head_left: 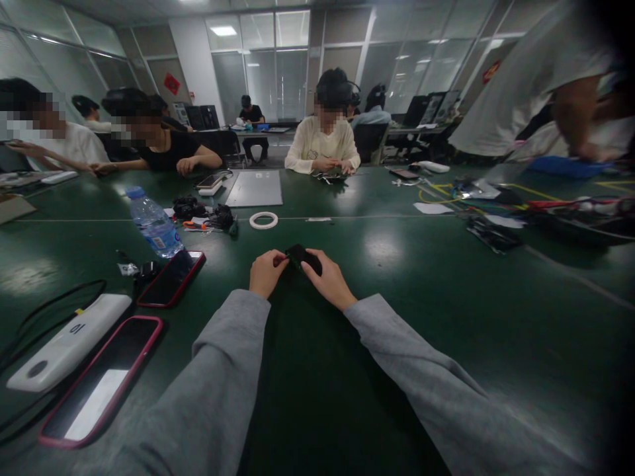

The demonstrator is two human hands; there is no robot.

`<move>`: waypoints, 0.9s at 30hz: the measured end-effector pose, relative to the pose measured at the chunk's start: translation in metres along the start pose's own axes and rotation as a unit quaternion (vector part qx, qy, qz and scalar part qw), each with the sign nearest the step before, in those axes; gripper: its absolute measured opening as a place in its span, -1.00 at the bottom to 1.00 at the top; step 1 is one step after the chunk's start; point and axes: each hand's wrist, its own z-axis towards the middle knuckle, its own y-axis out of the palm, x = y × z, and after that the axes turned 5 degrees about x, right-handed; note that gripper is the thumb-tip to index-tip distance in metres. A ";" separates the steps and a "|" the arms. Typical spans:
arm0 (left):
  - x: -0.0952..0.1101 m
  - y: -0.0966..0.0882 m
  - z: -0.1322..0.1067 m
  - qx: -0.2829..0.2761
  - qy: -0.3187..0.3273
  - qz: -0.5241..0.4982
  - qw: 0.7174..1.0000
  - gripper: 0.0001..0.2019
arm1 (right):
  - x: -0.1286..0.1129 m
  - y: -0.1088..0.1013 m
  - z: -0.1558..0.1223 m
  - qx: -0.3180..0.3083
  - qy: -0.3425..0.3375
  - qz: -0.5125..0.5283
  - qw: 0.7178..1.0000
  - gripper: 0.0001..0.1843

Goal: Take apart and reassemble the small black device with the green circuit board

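A small black box-shaped object [299, 255] is held just above the green table [327, 370], between my two hands; its exact kind does not show. My right hand [330, 277] wraps its fingers and thumb around the object's right side. At its left end, my left hand [268, 271] is closed in a pinch, with thumb and forefinger pressed together. Whatever sits between those left fingertips is too small to make out. Grey sleeves cover both my forearms.
To my left lie two red-edged phones [102, 383], a white numbered device [69, 344] with black cables, and a tilted water bottle [155, 223]. A white tape ring [263, 220] lies ahead. Wires and parts [496, 205] spread at right. Several people sit around; one person [540, 86] stands at right.
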 end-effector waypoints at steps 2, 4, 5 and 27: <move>0.000 0.001 0.000 0.001 0.002 -0.005 1.000 -0.90 | -0.001 -0.001 0.000 -0.004 -0.002 0.001 1.000 -0.60; -0.001 0.001 0.000 0.002 0.010 -0.004 1.000 -0.91 | -0.002 -0.001 0.000 -0.006 0.003 -0.005 1.000 -0.60; -0.001 0.001 0.000 0.003 0.013 -0.001 1.000 -0.92 | -0.003 -0.002 0.000 -0.006 0.006 -0.008 1.000 -0.60; 0.005 0.001 -0.002 0.016 0.049 0.040 0.998 -0.95 | -0.005 -0.002 0.003 0.026 0.006 0.011 1.000 -0.68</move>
